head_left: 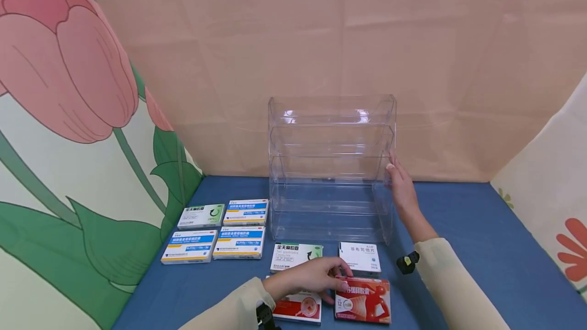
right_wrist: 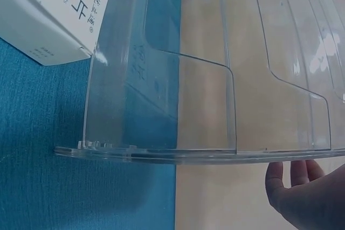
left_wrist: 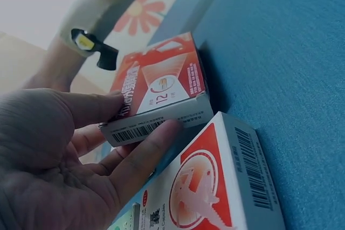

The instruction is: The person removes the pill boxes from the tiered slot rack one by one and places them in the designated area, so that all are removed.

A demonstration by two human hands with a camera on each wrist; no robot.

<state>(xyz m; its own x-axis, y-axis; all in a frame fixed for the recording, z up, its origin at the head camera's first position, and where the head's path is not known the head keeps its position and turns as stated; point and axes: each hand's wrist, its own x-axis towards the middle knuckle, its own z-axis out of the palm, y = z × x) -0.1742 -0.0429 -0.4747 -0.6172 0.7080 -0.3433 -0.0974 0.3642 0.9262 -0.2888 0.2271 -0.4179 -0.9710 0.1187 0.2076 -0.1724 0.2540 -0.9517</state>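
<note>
My left hand (head_left: 308, 275) pinches the left end of a red medicine box (head_left: 367, 300). In the left wrist view its thumb lies on the printed face and a finger lies along the barcode side. A clear plastic tiered rack (head_left: 327, 185) stands upright behind the boxes. Against its right side rest the fingertips of my right hand (head_left: 404, 192), seen touching the outer face of the side panel in the right wrist view. Just behind the red box lies a white medicine box (head_left: 359, 257). To the left, partly under my left forearm, is a red-and-white box (head_left: 300, 308).
A green-and-white box (head_left: 294, 255) lies in front of the rack. Left of the rack are three blue-and-white boxes (head_left: 238, 242) and another green-and-white box (head_left: 201, 216). All lie on the blue tabletop (head_left: 458, 248), with a beige backdrop (head_left: 229, 65) behind.
</note>
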